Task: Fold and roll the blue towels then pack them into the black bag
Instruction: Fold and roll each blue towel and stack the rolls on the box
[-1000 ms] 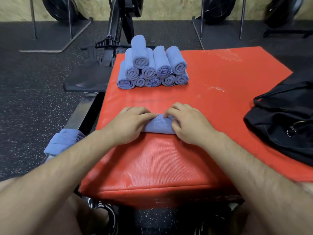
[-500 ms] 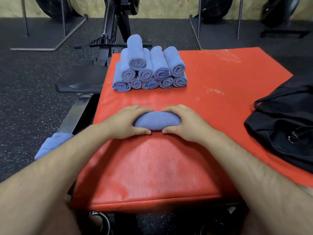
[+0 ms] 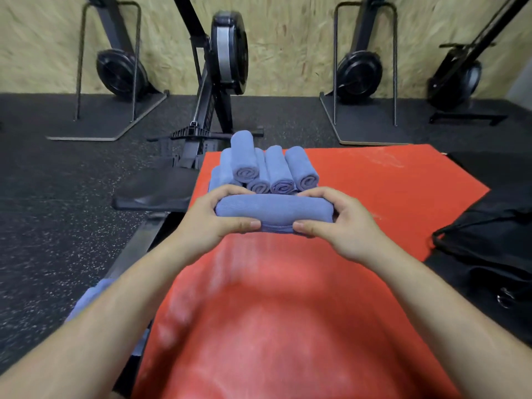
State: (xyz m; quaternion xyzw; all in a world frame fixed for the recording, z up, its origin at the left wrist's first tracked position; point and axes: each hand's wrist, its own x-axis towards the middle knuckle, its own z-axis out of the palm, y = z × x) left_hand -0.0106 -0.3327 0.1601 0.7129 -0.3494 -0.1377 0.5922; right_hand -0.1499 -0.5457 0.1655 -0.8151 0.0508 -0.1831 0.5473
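I hold a rolled blue towel [image 3: 273,211] crosswise above the red mat [image 3: 374,180]. My left hand [image 3: 213,220] grips its left end, with the fingers over the top and the thumb underneath. My right hand [image 3: 342,223] grips the right end the same way. Just behind the roll sits a stack of several rolled blue towels [image 3: 267,168] at the mat's far left. The black bag [image 3: 489,249] lies on the right edge of the mat, partly cut off by the frame.
More blue towels [image 3: 92,298] lie off the mat's left side, under my left forearm. A rowing machine [image 3: 207,116] stands behind the stack, with its seat [image 3: 152,194] beside the mat. Other machines line the wooden wall.
The roll was pressed on the mat under both hands; now both hands have lifted it and carried it forward toward the stack. My head has tilted up, showing more of the wall.
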